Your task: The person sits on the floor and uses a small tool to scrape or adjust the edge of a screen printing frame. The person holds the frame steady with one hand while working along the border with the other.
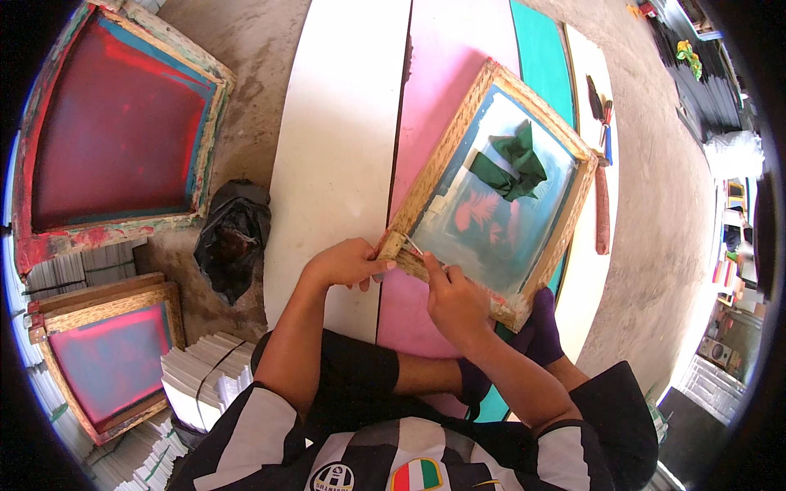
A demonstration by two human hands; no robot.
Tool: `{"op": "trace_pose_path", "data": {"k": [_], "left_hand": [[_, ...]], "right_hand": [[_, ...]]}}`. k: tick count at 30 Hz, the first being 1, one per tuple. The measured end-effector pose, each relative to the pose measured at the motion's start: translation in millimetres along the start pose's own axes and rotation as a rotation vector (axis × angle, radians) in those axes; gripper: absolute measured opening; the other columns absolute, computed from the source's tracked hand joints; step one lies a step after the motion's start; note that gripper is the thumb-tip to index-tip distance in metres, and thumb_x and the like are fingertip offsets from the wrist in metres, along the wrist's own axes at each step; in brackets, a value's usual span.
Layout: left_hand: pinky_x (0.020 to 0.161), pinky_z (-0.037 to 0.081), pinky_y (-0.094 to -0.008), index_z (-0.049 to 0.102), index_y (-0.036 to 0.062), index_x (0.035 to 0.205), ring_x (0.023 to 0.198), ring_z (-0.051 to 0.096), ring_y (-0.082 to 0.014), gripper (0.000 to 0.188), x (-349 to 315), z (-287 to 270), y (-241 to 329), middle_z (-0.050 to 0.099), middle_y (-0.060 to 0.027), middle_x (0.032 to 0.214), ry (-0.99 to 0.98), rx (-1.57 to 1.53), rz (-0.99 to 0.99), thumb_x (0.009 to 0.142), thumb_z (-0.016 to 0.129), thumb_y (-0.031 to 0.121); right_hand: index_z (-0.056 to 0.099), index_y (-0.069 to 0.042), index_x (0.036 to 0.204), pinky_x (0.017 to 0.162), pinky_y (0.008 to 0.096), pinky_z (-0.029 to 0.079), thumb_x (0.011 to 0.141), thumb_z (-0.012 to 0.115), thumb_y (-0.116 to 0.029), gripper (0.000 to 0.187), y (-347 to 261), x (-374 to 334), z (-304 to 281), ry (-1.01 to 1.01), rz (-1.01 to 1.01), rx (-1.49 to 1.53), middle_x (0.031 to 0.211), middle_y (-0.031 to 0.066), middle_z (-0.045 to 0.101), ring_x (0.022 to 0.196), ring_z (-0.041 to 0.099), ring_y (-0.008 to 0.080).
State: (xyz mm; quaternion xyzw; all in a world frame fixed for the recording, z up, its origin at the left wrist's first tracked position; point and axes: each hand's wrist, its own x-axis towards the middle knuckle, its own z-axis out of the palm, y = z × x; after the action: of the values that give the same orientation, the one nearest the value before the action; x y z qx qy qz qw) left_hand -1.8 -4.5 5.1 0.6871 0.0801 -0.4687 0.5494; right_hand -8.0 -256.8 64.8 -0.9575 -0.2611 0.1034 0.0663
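Observation:
A wooden screen-printing frame (442,155) with pale blue mesh lies tilted on the painted boards before me. My left hand (348,263) is closed at its near left corner, thumb against the wood and the other fingers curled, partly hidden. In my right hand (453,301), closed with the index finger stretched forward, is a thin tool with a pale, narrow tip (412,242). That tip touches the frame's near left corner; its handle is mostly covered, so its exact kind is unclear. Crumpled dark green cloth-like pieces (516,164) rest on the mesh.
White, pink and green boards (340,123) form the surface beneath. Hand tools (606,123) and a brown stick (603,213) lie along the right edge. At left are a large red-stained screen (123,123), a smaller screen (119,356), a black plastic bag (233,237) and stacked white sheets (205,376).

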Motion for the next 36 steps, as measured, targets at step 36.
{"op": "trace_pose_path", "data": {"k": [36], "left_hand": [[0.048, 0.052, -0.0323, 0.072, -0.0016, 0.082, 0.057, 0.069, -0.0189, 0.052, -7.6, 5.6, 12.7, 0.07, -0.0105, 0.068, 0.075, 0.077, -0.018, 0.099, 0.067, 0.047]], "right_hand": [[0.07, -0.014, 0.136, 0.068, 0.0443, 0.059, 0.092, 0.069, -0.013, 0.044, 2.8, -9.0, 35.0, 0.109, 0.066, 0.186, 0.099, 0.0183, 0.072, 0.079, 0.072, 0.0358]]}}
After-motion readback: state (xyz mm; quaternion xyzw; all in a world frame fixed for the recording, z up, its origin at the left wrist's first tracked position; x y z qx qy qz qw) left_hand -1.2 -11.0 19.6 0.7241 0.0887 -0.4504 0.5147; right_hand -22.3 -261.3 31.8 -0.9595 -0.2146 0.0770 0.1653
